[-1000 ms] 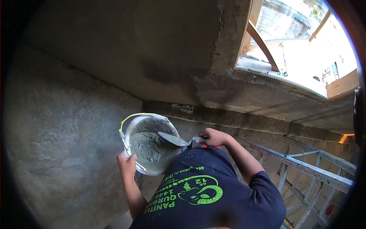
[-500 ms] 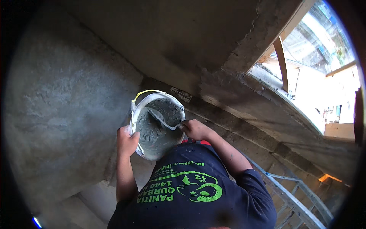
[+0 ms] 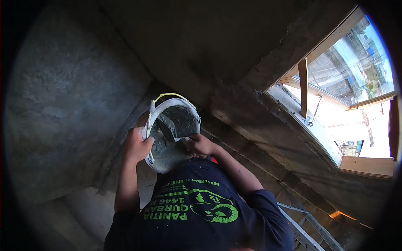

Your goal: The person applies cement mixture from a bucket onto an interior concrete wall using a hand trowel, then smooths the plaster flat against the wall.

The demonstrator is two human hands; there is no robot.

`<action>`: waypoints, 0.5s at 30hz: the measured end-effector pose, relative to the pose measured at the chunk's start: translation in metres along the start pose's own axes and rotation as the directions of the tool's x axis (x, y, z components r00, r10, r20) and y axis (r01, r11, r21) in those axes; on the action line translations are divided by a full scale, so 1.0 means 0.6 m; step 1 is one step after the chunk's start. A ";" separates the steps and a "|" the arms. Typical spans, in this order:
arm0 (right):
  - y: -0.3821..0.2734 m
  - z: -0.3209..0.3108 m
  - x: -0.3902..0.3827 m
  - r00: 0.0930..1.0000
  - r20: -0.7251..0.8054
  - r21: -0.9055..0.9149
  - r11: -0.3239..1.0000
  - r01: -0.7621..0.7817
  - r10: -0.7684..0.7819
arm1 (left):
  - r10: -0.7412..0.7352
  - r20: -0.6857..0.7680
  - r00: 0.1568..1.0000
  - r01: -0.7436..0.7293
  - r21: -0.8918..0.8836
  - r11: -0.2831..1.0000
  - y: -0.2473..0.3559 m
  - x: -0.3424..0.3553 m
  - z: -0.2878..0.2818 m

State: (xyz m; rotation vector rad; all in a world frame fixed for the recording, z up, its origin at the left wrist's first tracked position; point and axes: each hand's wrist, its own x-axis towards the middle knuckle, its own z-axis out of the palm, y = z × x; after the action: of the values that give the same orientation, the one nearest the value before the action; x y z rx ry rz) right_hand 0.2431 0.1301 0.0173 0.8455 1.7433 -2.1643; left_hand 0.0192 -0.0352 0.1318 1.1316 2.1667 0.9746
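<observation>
A white bucket (image 3: 193, 111) with a yellow-sleeved handle (image 3: 167, 95) holds wet grey mortar (image 3: 167, 154) in front of my body. Its left rim is gripped by my left hand (image 3: 138, 144), thumb over the edge. At the bucket's right side my right hand (image 3: 200, 145) is closed on the handle of a trowel, whose metal blade (image 3: 166, 126) lies inside the bucket in the mortar. Some of the handle is hidden by my fingers. My dark shirt with green print fills the lower middle of the view, just below the bucket.
A rough concrete wall (image 3: 67, 108) is on the left, with a dark plastered surface (image 3: 201, 37) above. At the right is a bright opening (image 3: 343, 67) with wooden framing and a curved wooden piece (image 3: 302, 88). A metal ladder (image 3: 310, 230) stands at lower right.
My right hand has brought the trowel down into the bucket from over its right rim. The bucket now sits higher in the picture, and the ladder has shifted down and partly out of view.
</observation>
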 end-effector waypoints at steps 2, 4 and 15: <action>0.027 0.000 0.023 0.999 0.022 0.021 0.999 0.049 -0.049 | -0.020 0.008 1.000 0.020 0.019 1.000 0.026 -0.002 -0.011; 0.021 0.007 0.019 0.999 0.023 0.073 0.997 0.030 -0.032 | -0.070 -0.002 0.998 0.070 0.044 0.997 0.032 -0.008 -0.010; 0.017 -0.009 -0.007 0.941 0.326 0.625 0.767 -0.147 -0.086 | -0.045 -0.037 0.998 0.045 -0.025 0.999 0.038 -0.014 -0.020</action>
State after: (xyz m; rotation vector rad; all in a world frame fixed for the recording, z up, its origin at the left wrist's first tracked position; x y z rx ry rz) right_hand 0.2534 0.1320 0.0104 0.5573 0.7971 -2.7240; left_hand 0.0263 -0.0374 0.1579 1.0569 2.1943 1.0070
